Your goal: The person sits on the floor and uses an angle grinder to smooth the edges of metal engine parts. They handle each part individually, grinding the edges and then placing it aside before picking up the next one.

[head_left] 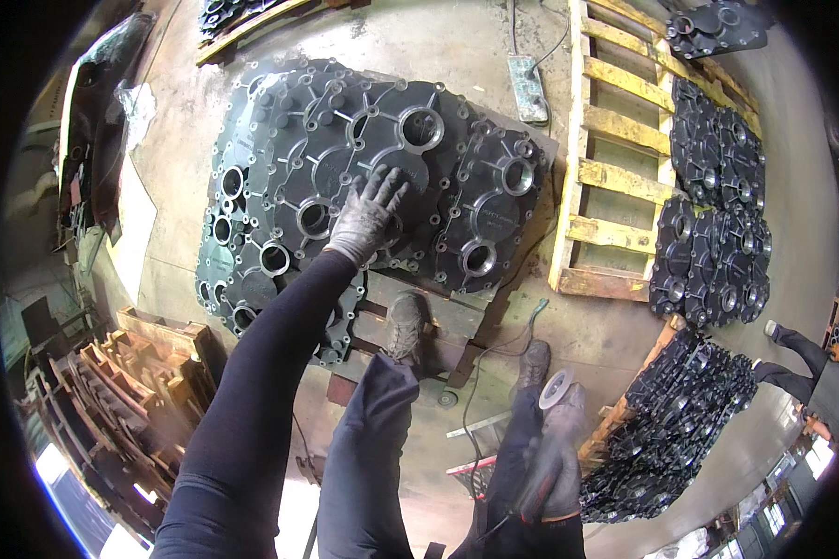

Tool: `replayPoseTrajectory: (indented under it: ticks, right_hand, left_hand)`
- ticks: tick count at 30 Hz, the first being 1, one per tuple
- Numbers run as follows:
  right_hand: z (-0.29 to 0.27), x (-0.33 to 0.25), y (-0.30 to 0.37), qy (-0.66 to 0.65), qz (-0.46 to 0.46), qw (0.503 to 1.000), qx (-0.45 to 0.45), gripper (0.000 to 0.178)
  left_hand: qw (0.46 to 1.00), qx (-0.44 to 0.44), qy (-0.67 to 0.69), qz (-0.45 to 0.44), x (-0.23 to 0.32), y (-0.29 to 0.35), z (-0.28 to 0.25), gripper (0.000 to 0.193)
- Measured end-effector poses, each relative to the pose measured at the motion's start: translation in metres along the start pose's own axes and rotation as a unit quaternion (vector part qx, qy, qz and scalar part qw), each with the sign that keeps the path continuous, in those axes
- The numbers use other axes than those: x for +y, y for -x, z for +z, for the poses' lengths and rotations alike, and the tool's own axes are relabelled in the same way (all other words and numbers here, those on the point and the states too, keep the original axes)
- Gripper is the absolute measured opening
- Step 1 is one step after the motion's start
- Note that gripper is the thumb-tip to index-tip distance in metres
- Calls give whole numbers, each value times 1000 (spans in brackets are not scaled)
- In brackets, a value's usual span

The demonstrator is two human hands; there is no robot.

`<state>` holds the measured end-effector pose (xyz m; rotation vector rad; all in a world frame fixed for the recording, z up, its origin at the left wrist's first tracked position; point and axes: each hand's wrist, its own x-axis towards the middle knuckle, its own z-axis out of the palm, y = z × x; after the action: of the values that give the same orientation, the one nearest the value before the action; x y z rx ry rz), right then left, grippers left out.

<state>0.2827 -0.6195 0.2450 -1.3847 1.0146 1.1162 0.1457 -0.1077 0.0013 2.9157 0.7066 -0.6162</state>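
The gloved left hand (368,214) lies flat, fingers spread, on the middle one of several dark castings (345,177) set side by side on a low pallet (438,321) in front of the person's feet. The gloved right hand (555,456) is closed around a grinder (556,389) held low by the right leg, its disc facing up. More castings lie on a wooden pallet (615,140) to the right.
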Motion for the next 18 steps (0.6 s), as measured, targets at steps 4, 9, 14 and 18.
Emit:
replayPoseTrajectory:
  ticks: [4, 9, 14, 18]
  right_hand:
    - [1, 2, -1, -20, -15, 999, -26, 58]
    - [-23, -5, 13, -61, 7, 996, -64, 53]
    - [-72, -18, 19, -133, -2, 988, -76, 58]
    - [-130, -49, 33, -179, -24, 973, -140, 57]
  left_hand:
    - [999, -16, 4, -50, 11, 4, -15, 85]
    - [975, 73, 205, -53, 68, 62, -30, 83]
    - [950, -80, 299, -51, 142, 157, -29, 72]
    - [958, -68, 268, -74, 211, 183, -27, 56]
